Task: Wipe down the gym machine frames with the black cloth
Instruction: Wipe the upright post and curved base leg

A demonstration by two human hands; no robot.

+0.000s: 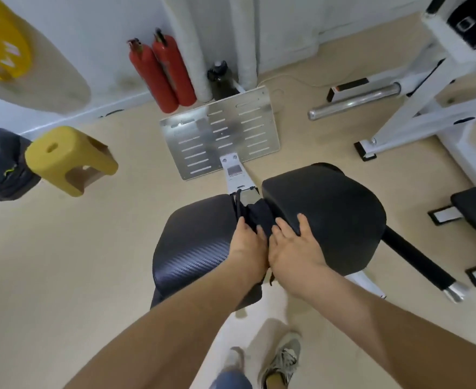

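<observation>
A gym machine stands in front of me with two black pads, a left pad (194,242) and a right pad (332,209). A white frame bar (238,178) runs between them to a metal footplate (220,133). The black cloth (260,217) is bunched in the gap between the pads. My left hand (246,245) grips the cloth there, fingers curled into the gap. My right hand (292,245) lies flat on the inner edge of the right pad, fingers spread, next to the cloth.
Two red fire extinguishers (161,71) and a dark bottle (220,80) stand by the wall. A yellow stool (68,158) sits at left. A white machine frame (427,108) with a chrome bar (354,101) is at right. My shoe (281,363) is below on the beige floor.
</observation>
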